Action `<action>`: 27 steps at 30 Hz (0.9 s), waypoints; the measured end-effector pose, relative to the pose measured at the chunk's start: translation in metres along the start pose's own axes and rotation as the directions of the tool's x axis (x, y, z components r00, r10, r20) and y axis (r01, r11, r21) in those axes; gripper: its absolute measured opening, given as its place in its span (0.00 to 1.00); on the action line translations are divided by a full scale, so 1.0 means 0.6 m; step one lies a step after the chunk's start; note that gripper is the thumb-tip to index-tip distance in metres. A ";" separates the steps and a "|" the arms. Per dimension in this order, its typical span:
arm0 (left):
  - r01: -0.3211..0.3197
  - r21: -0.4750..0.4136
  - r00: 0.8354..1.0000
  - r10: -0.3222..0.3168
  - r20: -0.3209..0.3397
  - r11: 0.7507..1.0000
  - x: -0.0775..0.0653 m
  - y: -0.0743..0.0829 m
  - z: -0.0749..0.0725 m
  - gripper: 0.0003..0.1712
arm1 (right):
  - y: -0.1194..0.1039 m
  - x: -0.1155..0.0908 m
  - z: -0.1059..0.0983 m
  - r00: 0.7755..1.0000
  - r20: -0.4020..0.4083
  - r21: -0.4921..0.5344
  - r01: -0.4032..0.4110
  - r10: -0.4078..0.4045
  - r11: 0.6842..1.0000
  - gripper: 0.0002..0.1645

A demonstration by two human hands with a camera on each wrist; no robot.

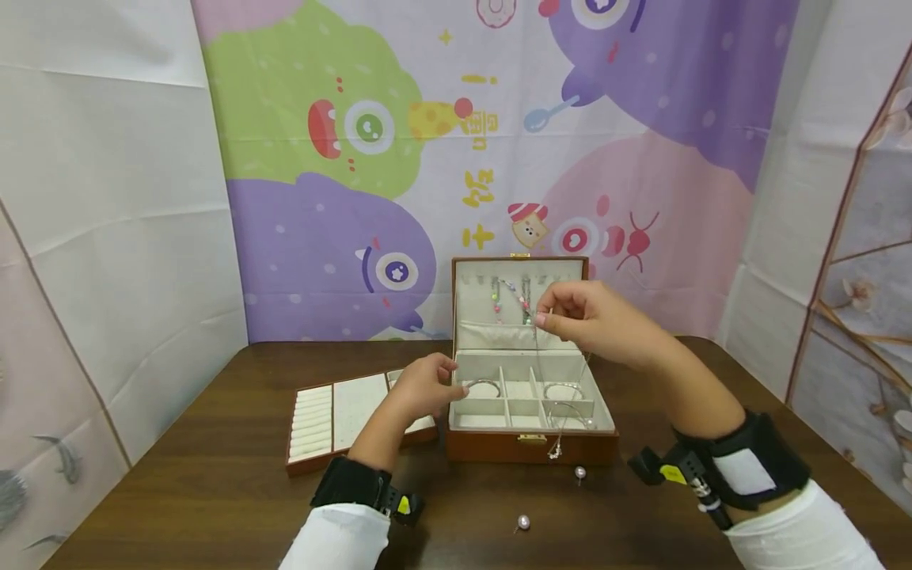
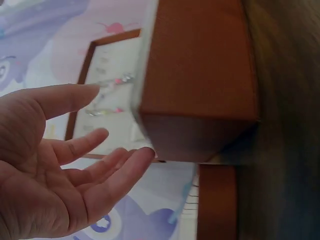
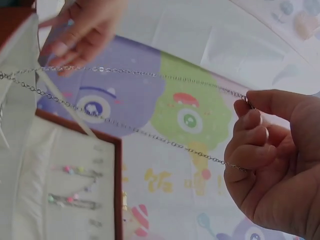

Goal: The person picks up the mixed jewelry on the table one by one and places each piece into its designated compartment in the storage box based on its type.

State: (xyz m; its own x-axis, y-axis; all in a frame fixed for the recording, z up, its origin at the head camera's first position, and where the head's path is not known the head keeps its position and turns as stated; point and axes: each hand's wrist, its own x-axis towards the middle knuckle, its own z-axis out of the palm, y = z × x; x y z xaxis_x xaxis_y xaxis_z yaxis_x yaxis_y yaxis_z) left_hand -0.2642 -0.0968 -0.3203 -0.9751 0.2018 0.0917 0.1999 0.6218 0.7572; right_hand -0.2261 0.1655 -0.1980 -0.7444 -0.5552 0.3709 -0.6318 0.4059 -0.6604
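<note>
Between thumb and fingers, my right hand [image 1: 606,324] pinches a silver chain necklace [image 3: 187,148] up in front of the raised lid. Two strands run down from the fingers, and a small pendant [image 1: 555,452] dangles at the front edge of the jewelry box [image 1: 492,448]. My left hand [image 1: 420,388] is by the box's left wall, fingers spread and holding nothing; whether a fingertip touches the wall, I cannot tell. Inside the lid hangs a colored beaded chain [image 1: 496,297]. Bangles lie in the compartments, one at left [image 1: 484,383], another at right [image 1: 563,385].
Left of the box lies a brown tray [image 1: 362,404] with ring rolls [image 1: 310,422], partly behind my left hand. Two pearl earrings lie on the table in front of the box, one nearer the box [image 1: 580,473], one closer to me [image 1: 523,522]. A printed curtain [image 1: 299,261] hangs behind.
</note>
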 end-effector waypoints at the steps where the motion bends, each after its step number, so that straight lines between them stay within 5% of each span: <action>1: 0.017 -0.017 1.000 -0.016 0.025 1.000 0.001 -0.004 0.002 0.28 | -0.001 0.004 -0.006 1.000 0.005 -0.009 0.007 -0.007 1.000 0.05; 9: 0.082 -0.144 0.984 -0.057 0.169 0.986 0.009 -0.027 0.016 0.53 | 0.002 0.051 -0.055 0.998 0.059 -0.172 -0.008 0.019 0.985 0.08; 16: 0.035 -0.196 0.974 0.011 0.226 0.980 0.015 -0.045 0.020 0.32 | 0.043 0.082 -0.078 0.995 0.067 -0.270 -0.053 0.074 0.961 0.09; 27: 0.087 -0.224 0.980 -0.044 0.193 0.971 0.015 -0.037 0.025 0.33 | 0.114 0.140 -0.098 0.988 -0.100 -0.320 -0.142 0.115 0.937 0.10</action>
State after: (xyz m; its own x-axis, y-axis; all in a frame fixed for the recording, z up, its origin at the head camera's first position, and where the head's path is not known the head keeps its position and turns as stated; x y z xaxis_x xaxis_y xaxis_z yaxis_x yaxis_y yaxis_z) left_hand -0.2761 -0.0978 -0.3460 -0.9462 0.3163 -0.0679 0.0874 0.4520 0.8877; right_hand -0.3445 0.1892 -0.1739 -0.8302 -0.4293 0.3556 -0.5554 0.6913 -0.4621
